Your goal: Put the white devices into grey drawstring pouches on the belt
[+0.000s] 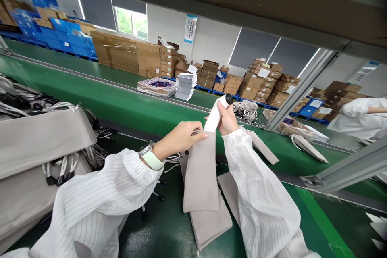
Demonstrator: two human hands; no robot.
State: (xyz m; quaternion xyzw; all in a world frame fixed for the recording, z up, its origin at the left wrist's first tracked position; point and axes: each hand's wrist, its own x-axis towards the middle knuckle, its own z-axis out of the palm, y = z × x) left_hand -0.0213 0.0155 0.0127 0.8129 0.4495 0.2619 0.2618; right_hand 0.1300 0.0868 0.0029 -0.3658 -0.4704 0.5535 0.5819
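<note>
Pouch (202, 173) up off the bench (145, 238), and my left hand (189, 136) had its top edge pinched between thumb and fingers! Over on the right, my right hand (227, 120) was wrapped round the white tube (214, 117), close to its black cap (229, 99). The tube leaned, lower end right at the pouch's mouth; how far in, I couldn't tell. Below hung the action over more pouches (211, 225), while a big stack (39, 141) filled the bench's left edge, cords (63, 169) poking out. Beyond the right hand sat a cord bundle (245, 111).
</note>
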